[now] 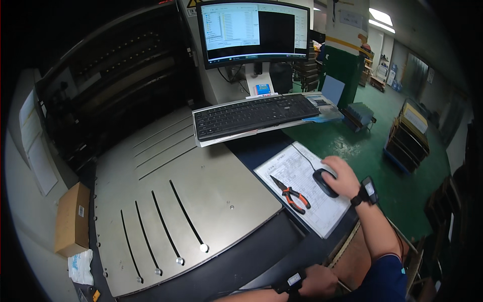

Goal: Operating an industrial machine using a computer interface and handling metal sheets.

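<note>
My right hand (343, 177) rests over a black computer mouse (325, 182), its fingers curved around the far side. The mouse sits on printed paper sheets (322, 214), its cable running up toward the keyboard. Beside it on the sheets lie pliers (291, 194) with black jaws and orange-and-black handles. Near the lower edge, my left hand (319, 281) is low by my body, back side up, with its fingers turned out of sight. Each wrist wears a dark strapped device. Above the papers stand a black keyboard (256, 115) on a shelf and a lit monitor (254, 32) showing a file window.
A metal plate (236, 186) with long slots and round knobs fills the left side before a dark machine opening. A cardboard box (74, 219) and a white plastic packet (80, 267) stand at far left. Racks of panels (408, 132) stand on the green floor (375, 151) at right.
</note>
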Demonstrator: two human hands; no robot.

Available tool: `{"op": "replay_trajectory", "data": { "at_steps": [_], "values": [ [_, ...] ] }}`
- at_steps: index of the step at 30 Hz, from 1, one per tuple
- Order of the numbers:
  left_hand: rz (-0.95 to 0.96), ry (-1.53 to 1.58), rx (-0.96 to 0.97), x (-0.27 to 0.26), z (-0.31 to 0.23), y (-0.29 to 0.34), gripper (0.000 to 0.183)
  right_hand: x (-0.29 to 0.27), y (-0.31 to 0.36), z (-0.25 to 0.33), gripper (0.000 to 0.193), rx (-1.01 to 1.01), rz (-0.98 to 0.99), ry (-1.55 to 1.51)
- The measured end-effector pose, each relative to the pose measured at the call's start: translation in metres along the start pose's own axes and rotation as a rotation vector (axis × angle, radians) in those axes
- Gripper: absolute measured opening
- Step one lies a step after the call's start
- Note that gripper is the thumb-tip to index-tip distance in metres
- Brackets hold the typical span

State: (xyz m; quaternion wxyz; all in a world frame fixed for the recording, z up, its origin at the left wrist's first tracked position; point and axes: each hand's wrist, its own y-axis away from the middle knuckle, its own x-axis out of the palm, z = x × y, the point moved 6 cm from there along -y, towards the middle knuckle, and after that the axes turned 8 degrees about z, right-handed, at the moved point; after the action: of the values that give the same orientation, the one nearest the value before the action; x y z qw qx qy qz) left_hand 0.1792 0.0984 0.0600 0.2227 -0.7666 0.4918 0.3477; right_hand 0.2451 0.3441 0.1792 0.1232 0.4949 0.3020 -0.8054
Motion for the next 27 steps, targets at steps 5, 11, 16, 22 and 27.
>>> {"op": "replay_trajectory", "data": {
  "at_steps": [5, 11, 16, 22, 27],
  "values": [
    [-0.089, 0.127, 0.115, -0.04, -0.016, 0.007, 0.027, 0.021, 0.037, 0.011, 0.039, 0.069, 0.029, 0.113],
    [-0.084, 0.05, 0.137, -0.041, -0.019, 0.009, 0.029, 0.032, 0.04, 0.0, 0.039, 0.116, -0.127, 0.152],
    [-0.037, 0.022, 0.13, -0.04, -0.021, 0.009, 0.028, 0.033, 0.04, -0.004, 0.04, 0.114, -0.141, 0.149],
    [-0.029, -0.019, 0.112, -0.038, -0.022, 0.009, 0.027, 0.035, 0.04, -0.005, 0.04, 0.126, -0.141, 0.135],
    [0.002, -0.082, 0.065, -0.034, -0.023, 0.009, 0.022, 0.036, 0.04, -0.004, 0.039, 0.116, -0.147, 0.147]
  ]
}}
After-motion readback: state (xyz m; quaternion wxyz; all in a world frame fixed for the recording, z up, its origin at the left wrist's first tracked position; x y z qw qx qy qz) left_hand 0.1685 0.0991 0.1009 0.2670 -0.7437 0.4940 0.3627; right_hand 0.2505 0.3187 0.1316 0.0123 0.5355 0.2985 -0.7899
